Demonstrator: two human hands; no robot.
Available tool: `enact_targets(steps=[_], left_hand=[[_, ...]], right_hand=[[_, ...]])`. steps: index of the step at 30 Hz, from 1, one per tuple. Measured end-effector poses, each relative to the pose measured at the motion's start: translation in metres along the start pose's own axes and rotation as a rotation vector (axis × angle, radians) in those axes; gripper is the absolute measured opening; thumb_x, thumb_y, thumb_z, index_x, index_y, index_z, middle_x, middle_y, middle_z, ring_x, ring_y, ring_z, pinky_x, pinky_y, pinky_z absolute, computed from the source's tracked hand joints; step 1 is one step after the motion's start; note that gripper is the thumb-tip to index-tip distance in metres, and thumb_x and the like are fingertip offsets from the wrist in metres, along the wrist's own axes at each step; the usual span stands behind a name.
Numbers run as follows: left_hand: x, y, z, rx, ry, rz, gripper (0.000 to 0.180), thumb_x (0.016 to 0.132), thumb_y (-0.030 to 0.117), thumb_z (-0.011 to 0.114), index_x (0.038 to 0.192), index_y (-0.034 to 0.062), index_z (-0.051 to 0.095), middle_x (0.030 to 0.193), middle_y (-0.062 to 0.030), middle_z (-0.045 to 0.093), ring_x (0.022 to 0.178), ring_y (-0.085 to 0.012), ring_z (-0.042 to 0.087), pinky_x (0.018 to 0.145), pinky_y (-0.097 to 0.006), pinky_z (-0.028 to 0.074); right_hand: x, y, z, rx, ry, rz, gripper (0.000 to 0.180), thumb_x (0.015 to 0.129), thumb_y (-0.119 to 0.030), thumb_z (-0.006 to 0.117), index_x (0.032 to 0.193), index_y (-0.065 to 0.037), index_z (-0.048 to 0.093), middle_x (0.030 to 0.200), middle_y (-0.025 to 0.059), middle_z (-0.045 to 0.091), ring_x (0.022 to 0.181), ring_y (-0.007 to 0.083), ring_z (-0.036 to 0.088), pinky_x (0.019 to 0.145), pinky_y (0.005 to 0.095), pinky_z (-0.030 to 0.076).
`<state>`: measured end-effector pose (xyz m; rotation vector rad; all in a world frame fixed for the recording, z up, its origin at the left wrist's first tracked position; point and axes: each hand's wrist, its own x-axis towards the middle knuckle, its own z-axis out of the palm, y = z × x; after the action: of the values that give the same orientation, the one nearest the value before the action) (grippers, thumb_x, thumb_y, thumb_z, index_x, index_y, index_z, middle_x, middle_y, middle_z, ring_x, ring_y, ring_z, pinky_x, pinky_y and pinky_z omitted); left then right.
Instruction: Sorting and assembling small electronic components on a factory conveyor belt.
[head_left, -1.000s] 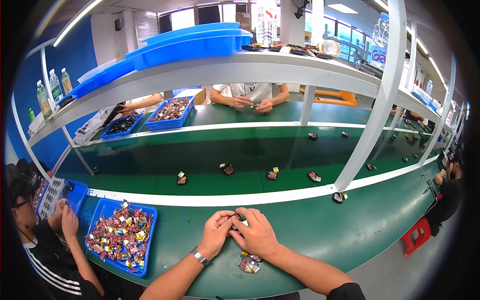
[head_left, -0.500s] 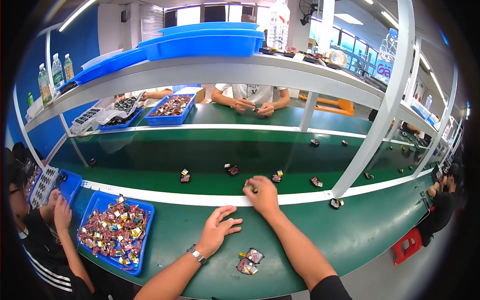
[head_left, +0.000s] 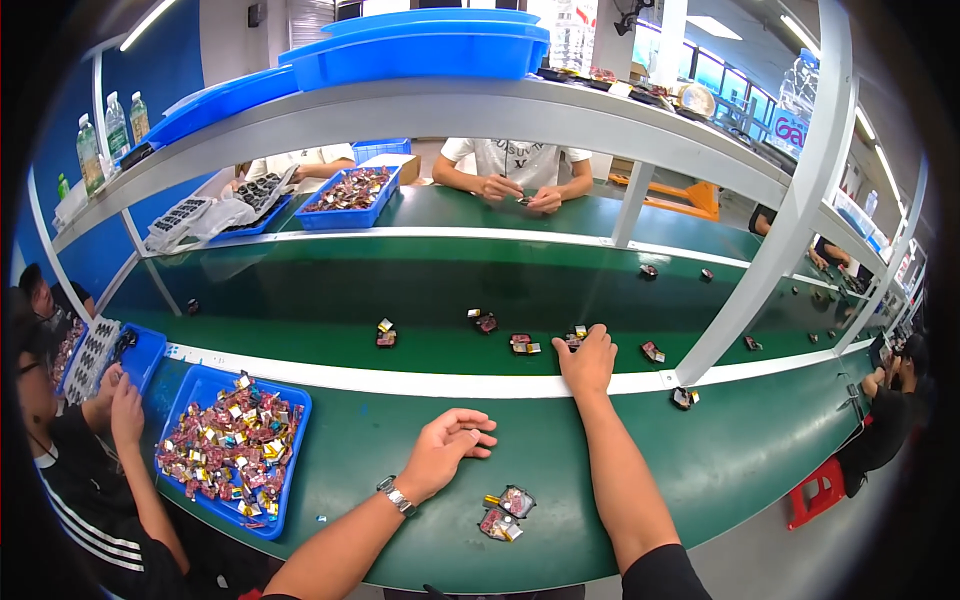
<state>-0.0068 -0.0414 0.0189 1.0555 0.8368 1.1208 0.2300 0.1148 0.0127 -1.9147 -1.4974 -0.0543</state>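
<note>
On the green conveyor strip, my right hand point(head_left: 590, 362) reaches over a small circuit board assembly point(head_left: 577, 334), thumb and fingers closed around its sides. Just left of it lies another board assembly point(head_left: 524, 345) with a white and yellow part. My left hand point(head_left: 452, 447), wearing a metal watch, hovers over the near table with fingers loosely bent and apart; I see nothing in it. In front of me, two board assemblies in dark casings, an upper one point(head_left: 516, 501) and a lower one point(head_left: 498, 525), lie touching on the green table.
A blue tray point(head_left: 301, 455) heaped with boards stands at left, beside a co-worker's hands point(head_left: 122, 405). More assemblies point(head_left: 386, 334) are spaced along the strip. A white shelf post point(head_left: 755, 270) rises at right; blue trays point(head_left: 420, 55) rest overhead. Another person point(head_left: 515, 175) works opposite.
My right hand has let go of one board assembly on the strip and moved right to another. My left hand stays near the same place, fingers drawn a little closer. The view has shifted slightly.
</note>
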Motion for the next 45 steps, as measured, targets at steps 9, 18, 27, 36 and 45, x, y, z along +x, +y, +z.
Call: enact_targets(steps=[9, 18, 27, 36, 45], left_hand=[[-0.002, -0.002, -0.012, -0.032, 0.009, -0.051, 0.024, 0.101, 0.012, 0.048, 0.120, -0.0018, 0.053, 0.113, -0.0159, 0.063, 0.091, -0.0196, 0.065, 0.076, -0.032, 0.056], [-0.001, 0.009, -0.018, -0.067, -0.294, -0.321, 0.045, 0.105, 0.028, 0.045, 0.136, -0.0046, 0.048, 0.112, -0.0111, 0.063, 0.090, -0.0162, 0.065, 0.077, -0.030, 0.055], [-0.005, 0.013, -0.004, -0.113, -0.204, -0.238, 0.043, 0.101, 0.009, 0.050, 0.141, -0.0003, 0.040, 0.119, -0.0145, 0.062, 0.106, -0.0216, 0.065, 0.094, -0.036, 0.055], [-0.009, 0.010, 0.006, -0.031, -0.176, -0.193, 0.036, 0.099, -0.002, 0.045, 0.135, 0.0003, 0.044, 0.120, -0.0126, 0.062, 0.111, -0.0194, 0.062, 0.098, -0.033, 0.054], [-0.009, 0.011, 0.004, -0.015, -0.184, -0.182, 0.036, 0.098, -0.003, 0.046, 0.134, 0.0022, 0.046, 0.123, -0.0120, 0.060, 0.113, -0.0181, 0.061, 0.099, -0.033, 0.054]], right_hand=[[-0.052, 0.006, -0.032, 0.694, -0.157, -0.215, 0.039, 0.073, -0.014, 0.078, 0.104, -0.010, 0.056, 0.095, 0.0045, 0.064, 0.095, 0.0214, 0.058, 0.080, 0.0345, 0.045], [-0.115, -0.026, -0.100, 0.944, -0.815, -0.493, 0.048, 0.076, -0.007, 0.077, 0.121, -0.007, 0.058, 0.121, 0.0107, 0.058, 0.119, 0.0280, 0.053, 0.102, 0.0396, 0.046], [-0.106, -0.022, -0.098, 0.561, -0.482, -0.923, 0.032, 0.079, -0.012, 0.075, 0.110, -0.011, 0.069, 0.127, 0.0087, 0.057, 0.120, 0.0289, 0.052, 0.099, 0.0417, 0.046], [-0.105, -0.024, -0.098, 0.560, -0.581, -0.881, 0.014, 0.081, -0.011, 0.072, 0.091, -0.009, 0.063, 0.124, 0.0080, 0.057, 0.118, 0.0292, 0.053, 0.098, 0.0412, 0.045], [-0.109, -0.025, -0.095, 0.589, -0.600, -0.913, 0.019, 0.080, -0.012, 0.073, 0.098, -0.008, 0.069, 0.122, 0.0083, 0.058, 0.116, 0.0284, 0.054, 0.098, 0.0400, 0.047]])
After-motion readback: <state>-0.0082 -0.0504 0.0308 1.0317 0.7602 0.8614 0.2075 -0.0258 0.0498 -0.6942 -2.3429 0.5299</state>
